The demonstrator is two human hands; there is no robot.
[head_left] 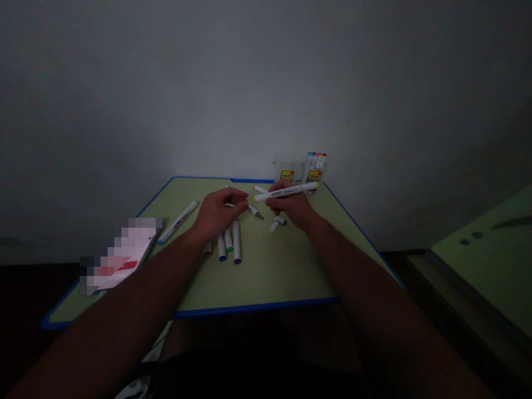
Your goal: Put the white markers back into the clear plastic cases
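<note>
A white marker with yellow ends point(286, 192) is in my right hand point(291, 205), gripped between thumb and fingers and held nearly level above the table. To its left, my left hand point(220, 211) has its thumb and fingers apart, close to the marker's left end but not touching it. Just beyond the left fingertips is an uncapped marker point(255, 211) with a dark tip, partly hidden by that hand. Loose white caps point(274, 225) lie below my right hand. Several capped markers point(236, 241) with purple, blue and green ends lie under and beside my left wrist.
A blue-ended marker point(178, 223) and a pale, partly pixelated paper or packet point(124, 255) lie on the left of the blue-edged table point(274, 282). Clear marker cases point(315, 173) stand at the back right, one with several markers. The wall point(249, 88) rises behind.
</note>
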